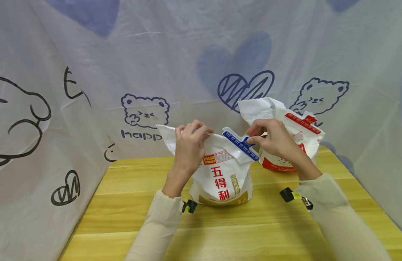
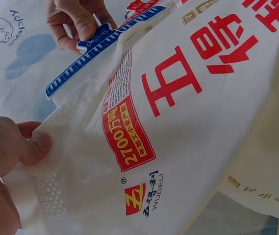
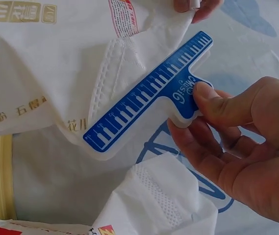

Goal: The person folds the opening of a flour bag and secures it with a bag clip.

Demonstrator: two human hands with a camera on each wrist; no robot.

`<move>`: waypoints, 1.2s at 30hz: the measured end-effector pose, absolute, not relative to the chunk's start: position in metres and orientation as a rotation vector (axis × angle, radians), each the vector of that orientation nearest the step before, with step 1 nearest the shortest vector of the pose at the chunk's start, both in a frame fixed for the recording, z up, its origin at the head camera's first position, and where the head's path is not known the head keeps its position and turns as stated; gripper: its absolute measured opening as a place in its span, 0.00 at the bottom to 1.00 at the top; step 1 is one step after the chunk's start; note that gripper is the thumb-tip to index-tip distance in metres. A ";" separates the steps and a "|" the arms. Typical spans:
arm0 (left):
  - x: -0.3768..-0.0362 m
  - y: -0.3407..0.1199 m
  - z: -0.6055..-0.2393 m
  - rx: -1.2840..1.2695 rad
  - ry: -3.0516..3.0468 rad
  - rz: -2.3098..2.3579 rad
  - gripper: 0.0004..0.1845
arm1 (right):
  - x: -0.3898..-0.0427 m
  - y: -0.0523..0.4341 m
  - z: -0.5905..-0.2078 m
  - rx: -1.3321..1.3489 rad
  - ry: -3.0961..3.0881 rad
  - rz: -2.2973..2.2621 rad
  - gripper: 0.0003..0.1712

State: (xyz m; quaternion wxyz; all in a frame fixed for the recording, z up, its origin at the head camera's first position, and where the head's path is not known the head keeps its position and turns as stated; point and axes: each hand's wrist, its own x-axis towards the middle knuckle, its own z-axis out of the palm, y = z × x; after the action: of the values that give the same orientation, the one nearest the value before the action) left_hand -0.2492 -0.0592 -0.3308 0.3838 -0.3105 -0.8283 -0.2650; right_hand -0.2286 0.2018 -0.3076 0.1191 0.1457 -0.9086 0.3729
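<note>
A white flour bag (image 1: 217, 185) with red lettering stands on the table, its top pulled up. My left hand (image 1: 189, 148) grips the bag's top edge toward its left end; the left wrist view shows the thumb (image 2: 40, 143) pressed on the white material. At the upper right, my right hand (image 1: 277, 139) pinches the tab of a blue clip (image 3: 151, 93) with a piano-key pattern, thumb on the printed face and fingers behind. This clip lies slantwise along the bag's folded right corner. How far its jaws reach over the fold cannot be told.
Behind, to the right, stands a second white flour bag (image 1: 279, 163), with a red clip (image 1: 303, 123) on its top. Both bags are on a yellow wood-grain table (image 1: 220, 232). A pale printed cloth (image 1: 188, 65) hangs around the back and sides.
</note>
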 end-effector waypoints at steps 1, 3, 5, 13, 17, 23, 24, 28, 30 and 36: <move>-0.249 -0.059 -0.331 -0.790 -2.110 -0.676 0.09 | -0.230 0.201 -0.308 0.430 -2.662 1.099 0.06; -0.250 -0.060 -0.330 -0.792 -2.106 -0.681 0.09 | -0.232 0.199 -0.308 0.442 -2.668 1.108 0.06; -0.250 -0.060 -0.331 -0.797 -2.100 -0.692 0.09 | -0.234 0.197 -0.309 0.456 -2.675 1.113 0.06; -0.252 -0.059 -0.330 -0.820 -2.064 -0.779 0.08 | -0.242 0.189 -0.311 0.557 -2.688 1.157 0.06; -0.254 -0.058 -0.330 -0.835 -2.030 -0.815 0.07 | -0.244 0.181 -0.312 0.576 -2.700 1.150 0.06; -0.258 -0.058 -0.330 -0.840 -2.001 -0.855 0.06 | -0.246 0.177 -0.314 0.612 -2.686 1.123 0.06; -0.258 -0.057 -0.330 -0.838 -2.003 -0.865 0.07 | -0.246 0.176 -0.315 0.613 -2.687 1.118 0.06; -0.259 -0.056 -0.330 -0.829 -2.008 -0.907 0.08 | -0.246 0.174 -0.318 0.588 -2.705 1.091 0.07; -0.258 -0.055 -0.329 -0.826 -2.010 -0.917 0.08 | -0.246 0.173 -0.318 0.572 -2.712 1.084 0.07; -0.258 -0.053 -0.329 -0.818 -2.022 -0.929 0.07 | -0.245 0.173 -0.320 0.556 -2.717 1.089 0.08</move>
State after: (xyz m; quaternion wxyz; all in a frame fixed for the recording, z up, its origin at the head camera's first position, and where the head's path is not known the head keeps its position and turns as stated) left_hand -0.2585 -0.0533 -0.3293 0.3760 -0.3198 -0.7903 -0.3630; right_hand -0.2446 0.1730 -0.3201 0.0811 0.1859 -0.9089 0.3644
